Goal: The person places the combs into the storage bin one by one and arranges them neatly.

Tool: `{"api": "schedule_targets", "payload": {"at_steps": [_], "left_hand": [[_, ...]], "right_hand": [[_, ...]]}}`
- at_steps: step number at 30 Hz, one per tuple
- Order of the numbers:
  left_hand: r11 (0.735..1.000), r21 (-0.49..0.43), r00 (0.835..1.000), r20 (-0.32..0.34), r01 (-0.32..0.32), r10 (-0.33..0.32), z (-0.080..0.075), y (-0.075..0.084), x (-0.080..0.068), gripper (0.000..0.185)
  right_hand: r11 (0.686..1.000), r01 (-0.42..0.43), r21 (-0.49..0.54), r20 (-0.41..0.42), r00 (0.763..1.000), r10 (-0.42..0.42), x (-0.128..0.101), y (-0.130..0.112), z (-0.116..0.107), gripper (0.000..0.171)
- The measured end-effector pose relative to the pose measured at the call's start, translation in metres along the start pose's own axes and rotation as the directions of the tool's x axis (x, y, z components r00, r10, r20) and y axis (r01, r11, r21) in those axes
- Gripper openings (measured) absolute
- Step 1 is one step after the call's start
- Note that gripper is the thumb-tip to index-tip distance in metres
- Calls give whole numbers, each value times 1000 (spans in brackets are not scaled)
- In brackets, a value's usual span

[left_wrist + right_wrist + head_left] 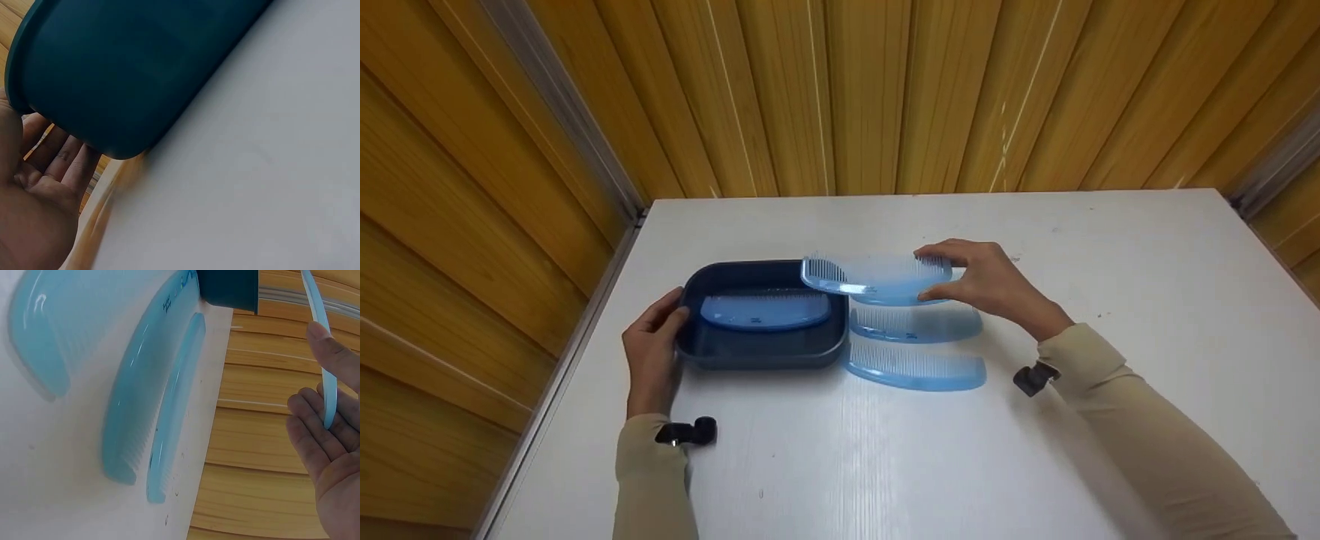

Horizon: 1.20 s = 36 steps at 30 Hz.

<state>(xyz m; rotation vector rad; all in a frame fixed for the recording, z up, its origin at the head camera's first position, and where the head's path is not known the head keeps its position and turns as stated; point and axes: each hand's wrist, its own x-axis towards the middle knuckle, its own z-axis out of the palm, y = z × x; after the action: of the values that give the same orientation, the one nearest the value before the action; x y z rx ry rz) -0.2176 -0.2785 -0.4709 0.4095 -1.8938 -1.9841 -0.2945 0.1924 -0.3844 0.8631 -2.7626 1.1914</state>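
Note:
A dark blue tray (712, 352) sits left of centre on the white table (1035, 247), with one light blue comb (765, 309) lying inside it. My left hand (654, 346) grips the tray's left edge, thumb on the rim; the fingers (67, 163) lie along the tray's wall (129, 67). My right hand (990, 283) pinches a second blue comb (877, 276) by its right end and holds it level above the tray's right rim. This comb (322, 343) shows edge-on between thumb and fingers. Two more combs (919, 324) (915, 369) lie flat on the table below it.
Wood-panelled walls close in the table at the back and left, with a metal strip (577, 120) in the left corner. The combs on the table (135, 399) (45, 337) lie just right of the tray (228, 287).

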Motion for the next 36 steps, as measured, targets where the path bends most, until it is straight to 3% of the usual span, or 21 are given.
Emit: {"api": "schedule_targets", "payload": {"at_steps": [14,32,36], "left_hand": [[997,69,999,-11,-31,31,2,-2,1,35],[1000,-14,1000,-5,-18,18,5,-1,-1,35],[1000,20,1000,-7,-14,14,5,-2,-2,35]], "right_hand": [[1000,-7,24,52,999,6,25,-30,35,64],[1000,22,20,118,993,-24,53,-64,72,59],[999,29,23,141,990,-32,59,-67,82,59]]}}
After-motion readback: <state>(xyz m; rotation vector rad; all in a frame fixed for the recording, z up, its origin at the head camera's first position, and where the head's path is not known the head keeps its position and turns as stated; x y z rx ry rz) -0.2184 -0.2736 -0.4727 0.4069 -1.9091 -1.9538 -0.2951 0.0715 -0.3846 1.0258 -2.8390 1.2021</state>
